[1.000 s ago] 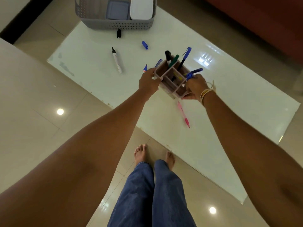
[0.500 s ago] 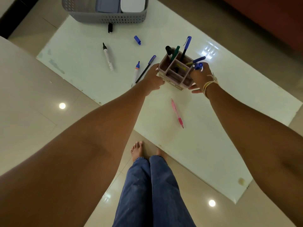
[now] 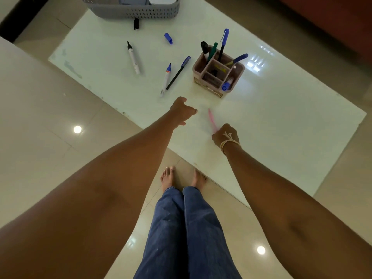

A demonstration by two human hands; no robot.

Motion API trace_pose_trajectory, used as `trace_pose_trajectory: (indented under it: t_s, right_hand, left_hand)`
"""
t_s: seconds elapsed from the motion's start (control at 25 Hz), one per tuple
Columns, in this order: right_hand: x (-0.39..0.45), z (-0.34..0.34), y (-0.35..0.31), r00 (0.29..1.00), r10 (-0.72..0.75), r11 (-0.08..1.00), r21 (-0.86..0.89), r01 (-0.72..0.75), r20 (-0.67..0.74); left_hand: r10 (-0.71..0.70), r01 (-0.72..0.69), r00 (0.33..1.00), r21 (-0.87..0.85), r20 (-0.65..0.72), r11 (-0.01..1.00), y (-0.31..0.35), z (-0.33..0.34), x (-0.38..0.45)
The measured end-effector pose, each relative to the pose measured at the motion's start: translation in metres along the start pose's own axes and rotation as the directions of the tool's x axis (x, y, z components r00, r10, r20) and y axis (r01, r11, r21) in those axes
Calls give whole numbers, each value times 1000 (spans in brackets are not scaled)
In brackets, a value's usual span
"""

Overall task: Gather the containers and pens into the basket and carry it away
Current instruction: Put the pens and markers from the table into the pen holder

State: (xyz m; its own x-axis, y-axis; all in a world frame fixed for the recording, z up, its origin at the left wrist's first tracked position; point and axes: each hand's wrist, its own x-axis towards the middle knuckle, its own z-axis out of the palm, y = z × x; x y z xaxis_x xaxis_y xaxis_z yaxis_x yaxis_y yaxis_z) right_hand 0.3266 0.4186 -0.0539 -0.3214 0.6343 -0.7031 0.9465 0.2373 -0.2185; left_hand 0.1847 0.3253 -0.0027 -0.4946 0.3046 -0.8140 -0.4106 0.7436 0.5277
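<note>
Evidently the right hand (image 3: 225, 135) curls onto the pink pen (image 3: 212, 120) at six o'clock of the upright pen holder (image 3: 218, 72), likely to drop it in, the left hand (image 3: 182, 110) loose and empty, the basket (image 3: 132, 11) well apart at eleven o'clock

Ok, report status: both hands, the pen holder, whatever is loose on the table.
Left hand open, holding nothing. Right hand grips pink pen. Pen holder on table, untouched. Markers, pen, caps loose between it and grey basket.
</note>
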Motion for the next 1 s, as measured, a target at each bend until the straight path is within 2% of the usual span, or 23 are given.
trace_pose_trajectory:
  t_s: [0.08,0.16,0.24,0.32,0.44,0.52,0.56,0.68,0.8,0.88,1.0]
  right_hand:
    - [-2,1,-1,999,-35,999,31,35,-26]
    - [-7,-8,-11,997,-76,974,213,73,7]
    - [-19,-24,-29,990,-144,879,459,130,-5]
    - [-29,-44,-47,969,-231,779,580,238,-87]
    - [-32,-79,-72,863,-311,722,491,487,-399]
    - [-24,-104,-82,784,-273,715,427,553,-558]
    - [-18,-115,-85,771,-241,730,413,544,-590]
    - [6,-139,-87,801,-187,821,357,446,-569]
    - [29,-152,-91,844,-226,906,212,365,-487]
    - [44,-157,-100,847,-267,920,140,366,-459]
    - [55,-166,-117,850,-291,907,157,392,-440]
  left_hand:
    - [-17,17,1000,4,7,1000,-12,-1,-6]
    - [-34,34,999,-22,8,999,-18,-5,-12]
    - [-41,41,999,-52,8,998,-15,-8,-18]
    - [-39,39,999,-73,4,997,-6,-12,-24]
    - [-8,9,1000,-90,1,996,14,-18,-27]
    - [12,-11,1000,-98,2,995,27,-20,-26]
    - [15,-15,1000,-98,0,995,31,-20,-25]
    - [6,-7,1000,-98,-5,995,40,-18,-21]
    - [-8,8,1000,-108,1,994,44,-18,-14]
    - [-19,18,1000,-113,-4,993,45,-21,-9]
    - [-32,30,999,-111,-20,993,47,-28,-4]
